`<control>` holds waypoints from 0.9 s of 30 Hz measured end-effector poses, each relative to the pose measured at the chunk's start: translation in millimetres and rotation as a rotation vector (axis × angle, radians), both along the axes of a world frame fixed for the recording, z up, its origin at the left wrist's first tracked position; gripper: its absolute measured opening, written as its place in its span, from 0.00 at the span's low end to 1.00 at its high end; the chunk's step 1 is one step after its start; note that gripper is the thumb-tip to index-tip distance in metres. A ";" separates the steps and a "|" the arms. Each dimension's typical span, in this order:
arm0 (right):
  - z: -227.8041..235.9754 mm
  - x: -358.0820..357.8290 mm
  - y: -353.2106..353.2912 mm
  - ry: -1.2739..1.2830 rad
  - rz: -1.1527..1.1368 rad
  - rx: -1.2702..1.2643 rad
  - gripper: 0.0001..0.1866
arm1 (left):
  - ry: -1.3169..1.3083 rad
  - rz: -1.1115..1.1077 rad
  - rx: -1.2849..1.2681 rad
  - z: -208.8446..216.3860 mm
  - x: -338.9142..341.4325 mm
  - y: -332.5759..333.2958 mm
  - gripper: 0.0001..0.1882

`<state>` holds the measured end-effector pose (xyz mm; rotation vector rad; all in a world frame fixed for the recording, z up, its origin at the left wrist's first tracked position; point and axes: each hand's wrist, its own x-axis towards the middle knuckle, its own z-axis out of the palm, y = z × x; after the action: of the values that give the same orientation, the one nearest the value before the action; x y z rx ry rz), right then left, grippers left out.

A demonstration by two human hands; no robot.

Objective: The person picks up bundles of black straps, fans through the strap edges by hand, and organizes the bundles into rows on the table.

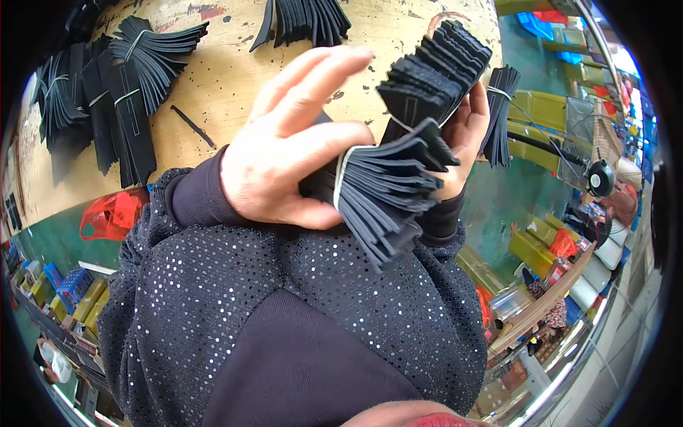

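In front of my chest is a bundle of black strips (388, 178), fanned out to the right. A pale elastic band (341, 174) cinches its left end. My left hand (284, 156) grips that end between thumb and a finger, while its upper fingers stretch away from the strips. Above and to the right rises a second thick stack of black strips (434, 78) with jagged ends. My right hand (466, 139) is wrapped around it from the right, its palm partly hidden. I cannot tell whether the two stacks are joined.
Banded black bundles (131, 99) lie at the table's left, another bundle (306, 21) at the far edge, one (500, 114) at the right edge. A loose strip (192, 127) rests on the worn wooden table (220, 85). Below it is a red plastic bag (114, 213).
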<state>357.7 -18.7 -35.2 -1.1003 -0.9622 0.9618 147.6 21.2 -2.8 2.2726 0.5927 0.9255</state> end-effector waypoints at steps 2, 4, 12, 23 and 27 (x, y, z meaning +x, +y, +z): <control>-5.2 -0.8 -1.9 -0.121 -0.009 -0.006 0.59 | 0.052 -0.048 0.009 2.2 2.7 1.1 0.28; -8.9 0.7 -2.5 -0.145 -0.048 0.096 0.58 | 0.064 -0.043 0.015 8.0 2.7 2.0 0.28; -20.3 9.8 4.4 -0.225 -0.054 0.249 0.58 | 0.007 -0.057 0.141 1.3 1.4 7.6 0.26; -17.9 6.8 2.0 -0.188 -0.065 0.162 0.60 | -0.002 -0.071 0.203 -2.7 2.2 9.6 0.25; -11.2 4.2 1.6 -0.133 -0.037 0.150 0.61 | -0.007 -0.079 0.207 0.9 2.6 9.9 0.26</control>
<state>362.0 -17.0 -46.3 -1.0615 -1.1001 0.7806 150.1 31.2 -1.9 2.4556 0.4166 0.9953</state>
